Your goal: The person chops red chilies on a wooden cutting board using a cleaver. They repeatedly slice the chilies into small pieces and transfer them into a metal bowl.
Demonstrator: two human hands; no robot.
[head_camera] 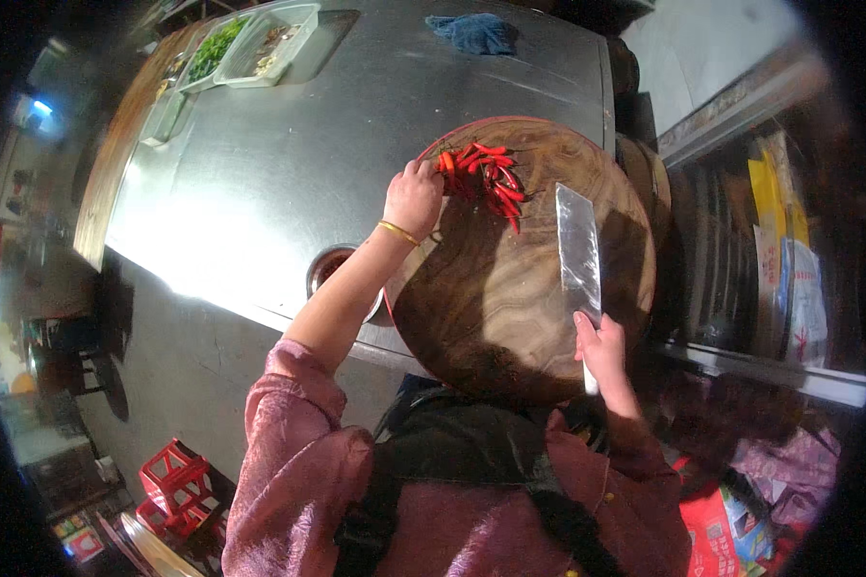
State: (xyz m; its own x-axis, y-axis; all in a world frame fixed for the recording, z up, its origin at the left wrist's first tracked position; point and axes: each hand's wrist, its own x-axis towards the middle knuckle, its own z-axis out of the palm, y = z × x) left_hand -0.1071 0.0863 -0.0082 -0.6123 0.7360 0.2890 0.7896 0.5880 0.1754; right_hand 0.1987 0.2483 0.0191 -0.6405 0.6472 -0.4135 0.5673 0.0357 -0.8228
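Note:
A round wooden chopping block (527, 288) with a red rim stands at the corner of a metal table. Red chili peppers (487, 173) lie in a heap near its far left edge. My left hand (415, 196), with a yellow bangle at the wrist, is at the left end of the heap, its fingertips against the peppers; whether it grips any is hidden. In my right hand (600, 346) is the handle of a cleaver (579, 245). The cleaver's broad blade points away from me over the right part of the block, apart from the peppers.
A metal bowl (317, 270) with dark red contents stands left of the block, partly behind my left forearm. White plastic baskets (289, 54), one with chopped greens (216, 49), are at the far left of the metal table (260, 144). A blue cloth (473, 32) lies at the far edge.

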